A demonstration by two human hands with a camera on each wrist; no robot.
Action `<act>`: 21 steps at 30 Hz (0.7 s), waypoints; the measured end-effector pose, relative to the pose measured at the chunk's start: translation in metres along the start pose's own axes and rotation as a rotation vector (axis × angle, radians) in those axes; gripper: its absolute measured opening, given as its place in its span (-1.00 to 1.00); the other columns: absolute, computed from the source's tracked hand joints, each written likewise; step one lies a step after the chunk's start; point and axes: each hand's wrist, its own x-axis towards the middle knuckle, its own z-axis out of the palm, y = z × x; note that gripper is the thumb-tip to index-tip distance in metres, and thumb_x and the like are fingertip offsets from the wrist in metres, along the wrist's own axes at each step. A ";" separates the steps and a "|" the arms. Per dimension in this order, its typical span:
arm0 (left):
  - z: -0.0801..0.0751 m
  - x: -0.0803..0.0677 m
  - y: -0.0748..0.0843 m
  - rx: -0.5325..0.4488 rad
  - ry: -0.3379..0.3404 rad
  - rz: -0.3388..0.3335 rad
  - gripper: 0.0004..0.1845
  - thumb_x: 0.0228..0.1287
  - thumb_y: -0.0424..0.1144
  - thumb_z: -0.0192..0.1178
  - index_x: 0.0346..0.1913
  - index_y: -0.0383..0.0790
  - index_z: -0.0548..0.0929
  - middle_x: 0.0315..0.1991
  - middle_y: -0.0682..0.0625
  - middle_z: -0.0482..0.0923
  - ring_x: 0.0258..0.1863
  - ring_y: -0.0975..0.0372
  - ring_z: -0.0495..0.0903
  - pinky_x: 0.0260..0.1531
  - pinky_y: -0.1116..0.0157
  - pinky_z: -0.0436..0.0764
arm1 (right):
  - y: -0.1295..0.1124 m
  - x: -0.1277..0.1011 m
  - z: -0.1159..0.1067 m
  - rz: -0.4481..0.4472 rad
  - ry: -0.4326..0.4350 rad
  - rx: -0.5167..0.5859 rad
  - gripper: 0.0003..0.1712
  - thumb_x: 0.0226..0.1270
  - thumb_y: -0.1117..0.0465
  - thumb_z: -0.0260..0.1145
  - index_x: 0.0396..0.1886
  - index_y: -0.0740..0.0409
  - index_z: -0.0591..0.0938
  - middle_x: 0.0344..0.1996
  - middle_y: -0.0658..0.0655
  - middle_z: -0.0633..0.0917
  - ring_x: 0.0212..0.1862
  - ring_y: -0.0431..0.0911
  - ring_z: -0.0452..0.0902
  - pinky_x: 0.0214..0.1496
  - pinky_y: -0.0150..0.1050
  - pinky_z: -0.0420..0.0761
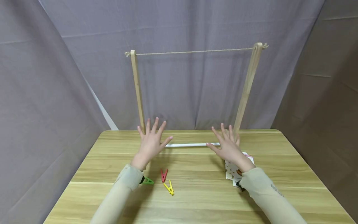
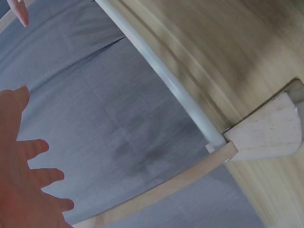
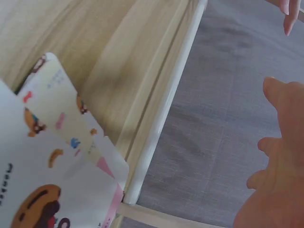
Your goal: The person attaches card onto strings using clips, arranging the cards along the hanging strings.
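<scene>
My left hand (image 1: 151,144) is raised over the table with fingers spread, close to the left post (image 1: 137,84) of a wooden stand. Likewise spread, my right hand (image 1: 227,149) hovers near the right post (image 1: 247,88). Neither holds anything. Between them a white rod (image 1: 187,145) joins the posts low down, and a thin rope (image 1: 193,52) is tied across their tops. White cards with cartoon prints (image 3: 61,161) lie below the right wrist, partly hidden by it. Near the left wrist are a green clothespin (image 1: 149,181), partly covered, a red clothespin (image 1: 164,175) and a yellow clothespin (image 1: 169,188).
The wood-grain table (image 1: 195,205) has rounded far corners. Grey cloth (image 1: 179,18) hangs behind it and along both sides. In the left wrist view, a pale wooden foot (image 2: 270,128) of the stand sits at the rod's end.
</scene>
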 end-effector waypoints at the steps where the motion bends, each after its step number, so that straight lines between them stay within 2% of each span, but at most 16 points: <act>1: 0.000 0.001 0.000 0.002 0.000 -0.001 -0.16 0.40 0.35 0.05 0.59 0.06 0.16 0.60 -0.16 -0.07 0.55 -0.26 -0.22 0.29 -0.48 -0.32 | 0.000 0.000 -0.001 -0.002 -0.004 -0.002 0.00 0.44 -0.40 0.07 0.65 -0.06 -0.02 0.59 0.24 -0.35 0.51 0.20 -0.77 0.35 0.44 -0.62; 6: 0.000 0.010 -0.001 0.016 0.019 0.023 -0.18 0.40 0.35 0.05 0.58 0.04 0.20 0.59 -0.17 -0.02 0.54 -0.29 -0.14 0.29 -0.49 -0.30 | 0.001 0.001 -0.005 -0.020 0.006 0.025 -0.04 0.48 -0.34 0.08 0.65 -0.04 -0.03 0.59 0.28 -0.32 0.53 0.21 -0.74 0.34 0.46 -0.60; 10: 0.003 0.016 0.001 -0.002 -0.011 0.032 -0.17 0.41 0.39 -0.01 0.59 0.05 0.18 0.59 -0.17 -0.03 0.54 -0.28 -0.17 0.29 -0.47 -0.34 | 0.007 -0.003 -0.010 -0.027 0.015 0.031 -0.04 0.49 -0.33 0.07 0.65 0.01 -0.02 0.59 0.28 -0.27 0.56 0.20 -0.62 0.36 0.47 -0.52; 16: 0.009 0.011 0.000 -0.008 -0.034 0.024 -0.17 0.40 0.35 0.04 0.58 0.01 0.21 0.58 -0.17 0.04 0.55 -0.24 -0.12 0.31 -0.47 -0.25 | 0.016 -0.012 -0.013 -0.041 0.026 0.062 -0.02 0.51 -0.26 0.12 0.60 0.26 0.03 0.58 0.32 -0.12 0.59 0.22 -0.38 0.40 0.48 -0.35; 21: 0.010 0.006 -0.004 -0.015 0.003 0.041 -0.18 0.40 0.36 0.04 0.54 -0.05 0.29 0.54 -0.19 0.16 0.51 -0.23 0.04 0.34 -0.44 -0.11 | 0.028 -0.019 -0.013 -0.072 0.095 0.091 -0.10 0.51 -0.16 0.19 0.55 0.34 0.16 0.55 0.37 0.06 0.57 0.29 -0.21 0.38 0.53 -0.16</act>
